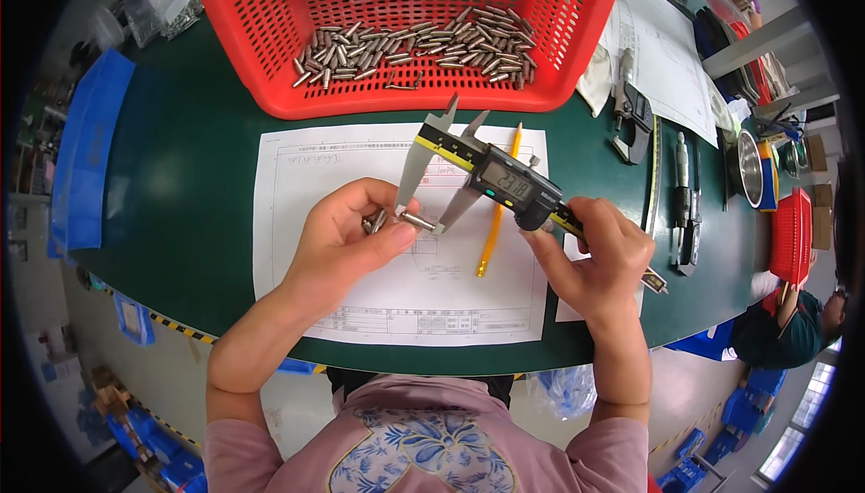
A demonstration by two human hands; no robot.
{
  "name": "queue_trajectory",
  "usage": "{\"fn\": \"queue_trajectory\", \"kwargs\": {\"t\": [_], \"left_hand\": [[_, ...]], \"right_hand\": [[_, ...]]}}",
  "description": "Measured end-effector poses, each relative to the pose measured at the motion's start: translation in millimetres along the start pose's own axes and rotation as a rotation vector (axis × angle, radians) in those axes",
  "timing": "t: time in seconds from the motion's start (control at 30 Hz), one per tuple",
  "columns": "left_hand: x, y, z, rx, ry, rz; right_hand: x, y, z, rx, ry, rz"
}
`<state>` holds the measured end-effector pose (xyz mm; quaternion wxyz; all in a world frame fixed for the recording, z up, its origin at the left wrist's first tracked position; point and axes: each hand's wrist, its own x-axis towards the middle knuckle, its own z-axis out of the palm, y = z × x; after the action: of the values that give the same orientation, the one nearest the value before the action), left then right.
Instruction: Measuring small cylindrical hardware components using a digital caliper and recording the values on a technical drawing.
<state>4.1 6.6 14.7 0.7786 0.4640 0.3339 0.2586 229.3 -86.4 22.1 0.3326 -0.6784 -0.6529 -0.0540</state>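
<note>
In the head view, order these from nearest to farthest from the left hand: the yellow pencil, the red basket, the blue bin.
1. Yellow pencil, just right of the left hand, on the paper.
2. Red basket, beyond it, at the table's far side.
3. Blue bin, far left.

At centre, my left grip (347, 236) holds a small metal pin (417, 221) between the lower jaws of the digital caliper (491, 182), which my right grip (595, 259) carries at 3 o'clock of the pin. Both hang over the drawing sheet (297, 223) lying on the worktop (189, 178). A pencil (494, 236) rests on the sheet beneath the caliper. At 12 o'clock stands the basket (261, 33), with loose pins (423, 47) in it. At 2 o'clock lies a second caliper (632, 114) beside more papers (667, 60). At 9 o'clock, a bin (86, 150) sits by the worktop's edge.
</note>
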Motion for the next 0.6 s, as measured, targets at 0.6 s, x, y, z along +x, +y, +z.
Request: {"fn": "queue_trajectory", "kwargs": {"t": [0.6], "left_hand": [[85, 43, -32, -0.085, 0.254, 0.057]], "right_hand": [[3, 12, -9, 0.027, 0.186, 0.119]]}}
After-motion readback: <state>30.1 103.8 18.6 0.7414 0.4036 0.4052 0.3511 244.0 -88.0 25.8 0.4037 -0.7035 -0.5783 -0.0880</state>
